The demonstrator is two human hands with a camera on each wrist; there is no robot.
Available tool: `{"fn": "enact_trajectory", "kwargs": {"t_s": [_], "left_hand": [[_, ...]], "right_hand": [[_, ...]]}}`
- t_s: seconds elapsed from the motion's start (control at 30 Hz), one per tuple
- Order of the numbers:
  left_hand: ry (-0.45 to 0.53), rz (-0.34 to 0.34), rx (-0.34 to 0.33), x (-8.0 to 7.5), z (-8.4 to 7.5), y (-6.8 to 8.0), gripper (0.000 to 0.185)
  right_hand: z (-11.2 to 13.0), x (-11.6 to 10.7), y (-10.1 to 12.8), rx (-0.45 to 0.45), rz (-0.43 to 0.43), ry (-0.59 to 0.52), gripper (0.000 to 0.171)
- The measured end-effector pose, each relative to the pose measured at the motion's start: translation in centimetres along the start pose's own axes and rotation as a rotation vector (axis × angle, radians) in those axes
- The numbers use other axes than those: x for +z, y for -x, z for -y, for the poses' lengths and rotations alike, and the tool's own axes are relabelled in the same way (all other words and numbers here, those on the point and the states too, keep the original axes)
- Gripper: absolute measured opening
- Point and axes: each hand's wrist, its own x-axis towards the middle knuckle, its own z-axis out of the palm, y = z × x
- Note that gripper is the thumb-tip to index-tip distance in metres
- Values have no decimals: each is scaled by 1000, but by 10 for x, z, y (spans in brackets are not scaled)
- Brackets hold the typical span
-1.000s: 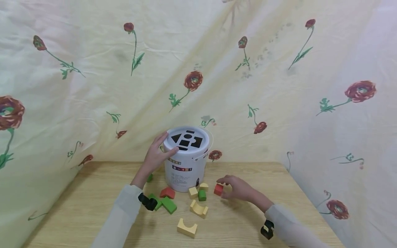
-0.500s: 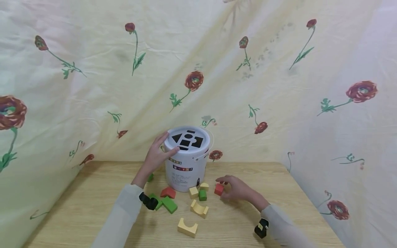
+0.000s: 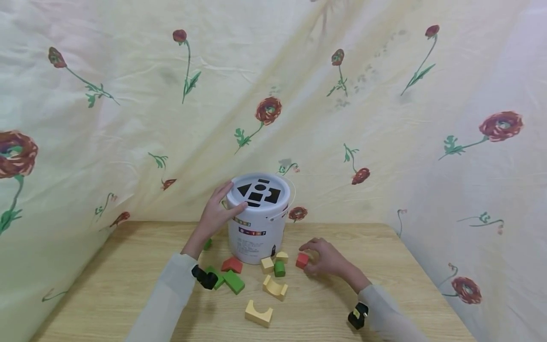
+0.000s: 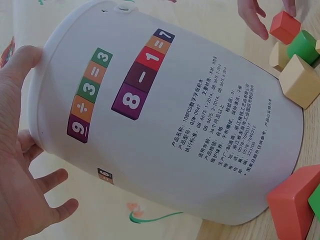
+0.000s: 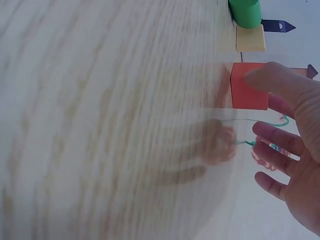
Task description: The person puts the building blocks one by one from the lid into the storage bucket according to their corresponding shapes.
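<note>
A white bucket (image 3: 256, 237) with a shape-sorter lid (image 3: 279, 186) stands upright at the back of the table. My left hand (image 3: 214, 212) rests spread across its left rim. In the left wrist view the thumb and index finger touch the rim, while the other fingers (image 4: 62, 211) are off the wall. To the bucket's right, my right hand (image 3: 328, 259) pinches a small red block (image 3: 302, 260) low at the table. The right wrist view shows the thumb (image 5: 272, 80) across the red block's face; the index finger is partly hidden behind it.
In front of the bucket lie a red block (image 3: 232, 265), a green rectangular block (image 3: 233, 281), a green cylinder (image 3: 279, 269), a yellow cube (image 3: 267, 265) and two yellow arch blocks, one nearer (image 3: 258, 315). A flowered cloth (image 3: 384, 190) hangs behind and beside the wooden table (image 3: 128, 285).
My right wrist has turned slightly and the fingers have shifted a little around the red block, which stays in about the same spot. My left hand and the bucket have not moved.
</note>
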Motion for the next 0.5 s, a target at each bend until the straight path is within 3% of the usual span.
{"fn": "enact_trajectory", "kwargs": {"t_s": [0.2, 0.33, 0.5], "left_hand": [[-14, -6, -8, -1, -1, 0, 90], [-13, -2, -4, 0, -1, 0, 91], [-2, 1, 0, 0, -1, 1, 91]], "right_hand": [[0, 0, 0, -30, -28, 40, 47], [0, -2, 0, -22, -3, 33, 53], [1, -2, -1, -45, 26, 30, 48]]}}
